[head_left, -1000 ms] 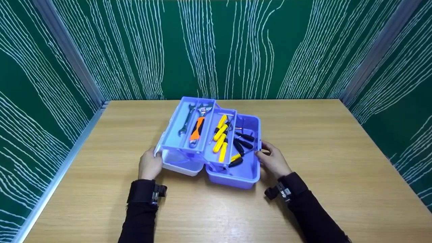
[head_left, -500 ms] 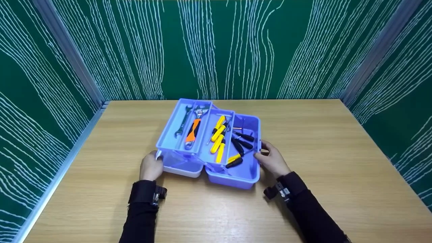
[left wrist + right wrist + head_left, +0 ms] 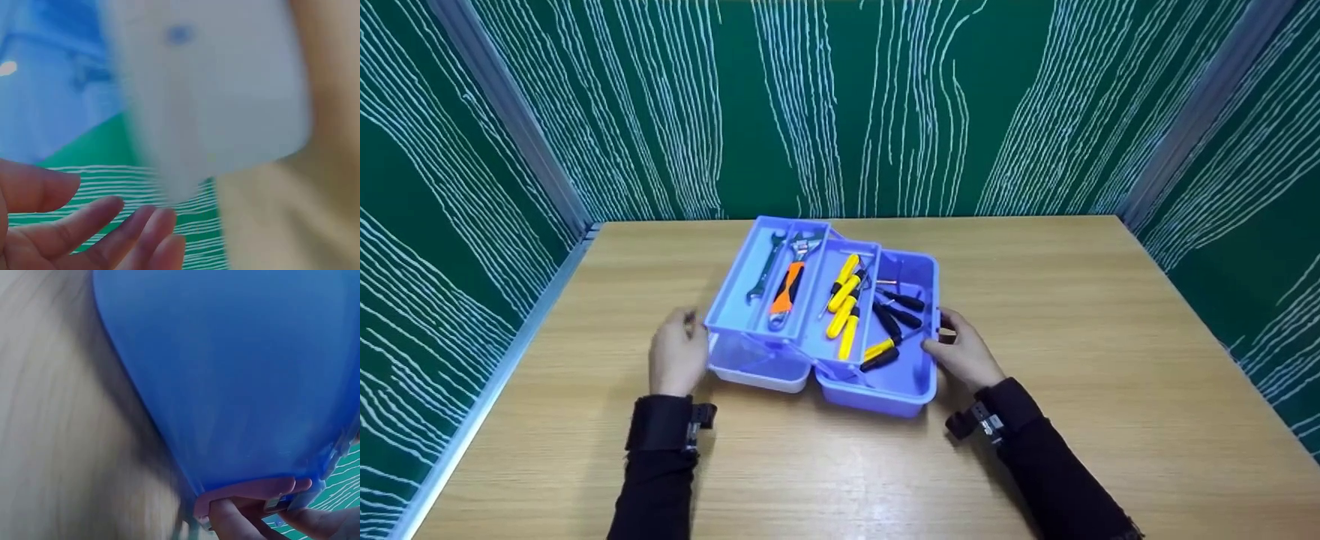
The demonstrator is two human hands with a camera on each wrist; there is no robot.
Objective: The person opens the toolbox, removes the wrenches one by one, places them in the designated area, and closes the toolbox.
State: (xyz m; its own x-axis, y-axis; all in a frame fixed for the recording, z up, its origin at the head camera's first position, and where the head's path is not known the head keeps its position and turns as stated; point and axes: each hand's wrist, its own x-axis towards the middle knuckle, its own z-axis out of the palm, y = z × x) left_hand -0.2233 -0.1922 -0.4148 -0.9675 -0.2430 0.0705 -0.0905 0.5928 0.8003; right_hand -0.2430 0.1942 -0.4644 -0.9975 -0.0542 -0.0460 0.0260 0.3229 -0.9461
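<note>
A purple-blue toolbox (image 3: 877, 403) stands on the table, its lid (image 3: 757, 375) folded down on the left and its trays spread out. The left tray carries a green open-end wrench (image 3: 766, 271) and an orange-and-black adjustable wrench (image 3: 784, 294). Several yellow screwdrivers (image 3: 847, 294) lie in the middle tray. Black-handled screwdrivers (image 3: 903, 301) are down in the base. My left hand (image 3: 678, 356) is beside the lid, its fingers loose and apart from the pale lid wall (image 3: 242, 101) in the left wrist view. My right hand (image 3: 969, 352) grips the box's right side at a pink latch (image 3: 253, 488).
The wooden table (image 3: 1110, 337) meets a green panel (image 3: 1020, 90) with white wavy lines at its far edge. Similar panels and grey posts (image 3: 1192, 112) flank it on both sides. Cameras are strapped to both wrists.
The left tray has swung down and left, drawing the middle tray slightly left. My left hand has let go of the lid and moved left. My right hand has stayed at the box's side.
</note>
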